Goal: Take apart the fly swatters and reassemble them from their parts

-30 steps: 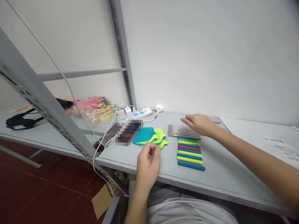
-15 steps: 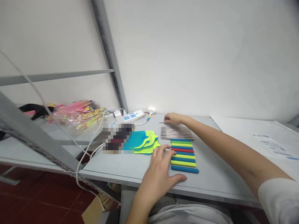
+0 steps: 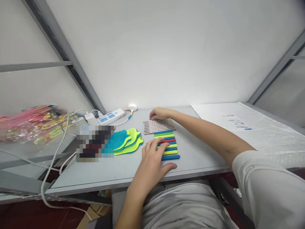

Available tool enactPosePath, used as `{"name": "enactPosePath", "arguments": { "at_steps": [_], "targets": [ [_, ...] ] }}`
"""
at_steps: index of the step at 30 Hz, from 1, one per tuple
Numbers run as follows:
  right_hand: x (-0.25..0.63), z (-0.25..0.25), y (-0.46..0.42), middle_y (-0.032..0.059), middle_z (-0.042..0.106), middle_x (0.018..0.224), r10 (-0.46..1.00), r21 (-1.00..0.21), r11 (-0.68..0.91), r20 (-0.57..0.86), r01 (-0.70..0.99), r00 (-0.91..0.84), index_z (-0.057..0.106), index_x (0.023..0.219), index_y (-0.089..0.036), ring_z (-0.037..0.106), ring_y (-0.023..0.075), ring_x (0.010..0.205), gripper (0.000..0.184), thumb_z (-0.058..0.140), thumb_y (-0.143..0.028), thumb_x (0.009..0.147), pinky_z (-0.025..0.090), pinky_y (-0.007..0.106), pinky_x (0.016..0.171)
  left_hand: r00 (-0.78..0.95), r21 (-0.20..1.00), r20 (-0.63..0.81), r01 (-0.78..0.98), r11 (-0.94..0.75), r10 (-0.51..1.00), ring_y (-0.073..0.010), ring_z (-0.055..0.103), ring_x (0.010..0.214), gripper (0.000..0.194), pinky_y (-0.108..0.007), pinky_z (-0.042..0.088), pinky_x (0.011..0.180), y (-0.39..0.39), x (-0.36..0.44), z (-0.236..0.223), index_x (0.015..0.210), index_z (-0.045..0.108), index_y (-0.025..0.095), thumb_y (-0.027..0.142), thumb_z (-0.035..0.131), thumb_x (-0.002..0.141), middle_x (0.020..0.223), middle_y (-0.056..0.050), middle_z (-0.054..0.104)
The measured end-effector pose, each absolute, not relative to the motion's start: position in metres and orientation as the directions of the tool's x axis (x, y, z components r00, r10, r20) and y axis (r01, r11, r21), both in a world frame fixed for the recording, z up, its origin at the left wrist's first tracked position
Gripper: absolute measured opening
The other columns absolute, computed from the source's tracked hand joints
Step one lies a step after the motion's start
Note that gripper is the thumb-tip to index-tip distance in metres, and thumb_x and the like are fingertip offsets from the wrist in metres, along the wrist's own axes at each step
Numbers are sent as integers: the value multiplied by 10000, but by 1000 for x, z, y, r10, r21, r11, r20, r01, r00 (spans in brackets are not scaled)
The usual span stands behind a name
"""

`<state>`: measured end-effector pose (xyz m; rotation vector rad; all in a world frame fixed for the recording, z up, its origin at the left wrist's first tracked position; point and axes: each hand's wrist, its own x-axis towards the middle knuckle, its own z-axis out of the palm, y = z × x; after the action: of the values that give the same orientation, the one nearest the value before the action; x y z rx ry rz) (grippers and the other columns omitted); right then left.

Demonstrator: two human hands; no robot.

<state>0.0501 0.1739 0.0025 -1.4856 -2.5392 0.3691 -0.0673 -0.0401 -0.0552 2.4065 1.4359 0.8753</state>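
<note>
Thin metal rods lie side by side in a row on the table. At the far edge of that row is my right hand, its fingers curled and pinched on the farthest rod; the fingertips are partly hidden. Below the rods is a row of plastic handles in blue, green, yellow and red. My left hand rests over the left ends of the handles, fingers bent and thumb apart, gripping nothing. To its left, blue and yellow perforated fly swatter heads overlap in a pile.
A white power strip with plugs and cables stands at the back left. A pixelated patch covers something beside the swatter heads. Bagged colourful cords lie on the left shelf. A white wrapped sheet covers the table's right side.
My view has swung to the right. The rod in my right hand, which stood apart beyond the row, is now up against the other rods. My left hand keeps its place by the handles.
</note>
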Motion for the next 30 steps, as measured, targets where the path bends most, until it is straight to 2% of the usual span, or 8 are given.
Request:
{"name": "enactPosePath", "arguments": {
  "at_steps": [4,11,16,18,20,24,27,30],
  "targets": [
    [58,-5,188,79,591,1237,798,-359,547,-50,756,-601,586,1217,-176,610,228,1035,344,588,-375,937,534,419,867,342,451,375,745,-492,862,-312,393,1267,573,-478,349,1045,-37,-65,-58,1237,532,280,381,798,740,1375,-73,486],
    [54,-23,212,79,594,1233,656,-411,659,-95,630,-748,596,1199,-188,612,213,1027,309,569,-368,950,532,410,871,361,423,326,771,-476,874,-295,396,1288,512,-462,375,1071,-42,-60,-48,1231,548,275,419,749,783,1393,-62,475],
    [57,-26,213,80,594,1232,648,-407,680,-55,609,-760,596,1199,-191,612,208,1022,305,565,-368,952,533,407,870,394,340,262,817,-466,881,-339,286,1413,723,-519,304,1137,-38,-49,-44,1371,480,270,575,710,757,1526,-105,358],
    [61,-27,208,81,595,1230,658,-405,685,-15,606,-753,596,1198,-192,613,206,1021,302,564,-366,953,532,408,870,420,319,226,820,-474,879,-349,202,1461,817,-548,254,1158,-34,-43,-45,1438,420,259,681,623,768,1582,-124,268],
    [68,-28,200,87,584,1251,669,-400,692,42,601,-742,588,1212,-194,605,211,1045,312,567,-363,951,524,423,889,429,311,197,825,-471,882,-340,131,1486,849,-557,222,1168,-29,-37,-47,1491,352,241,749,461,820,1611,-133,199],
    [81,-37,179,125,476,1418,676,-381,703,98,600,-730,511,1339,-208,515,269,1231,432,504,-436,971,432,498,1016,363,294,165,869,-397,917,-331,73,1495,848,-583,166,1173,-20,-28,-52,1541,253,205,746,174,892,1615,-136,182],
    [84,-44,167,156,364,1522,672,-351,709,73,612,-737,437,1423,-208,393,308,1361,566,358,-556,985,342,493,1095,320,286,139,893,-347,937,-338,62,1495,874,-591,116,1177,-16,-26,-53,1540,256,186,749,117,888,1614,-137,177],
    [80,-48,164,155,438,1472,653,-311,731,65,607,-754,472,1393,-212,428,307,1334,568,349,-579,978,339,499,1087,319,308,102,890,-335,942,-341,68,1494,891,-598,103,1175,-14,-29,-52,1543,247,189,761,94,877,1616,-133,168]
  ]
}}
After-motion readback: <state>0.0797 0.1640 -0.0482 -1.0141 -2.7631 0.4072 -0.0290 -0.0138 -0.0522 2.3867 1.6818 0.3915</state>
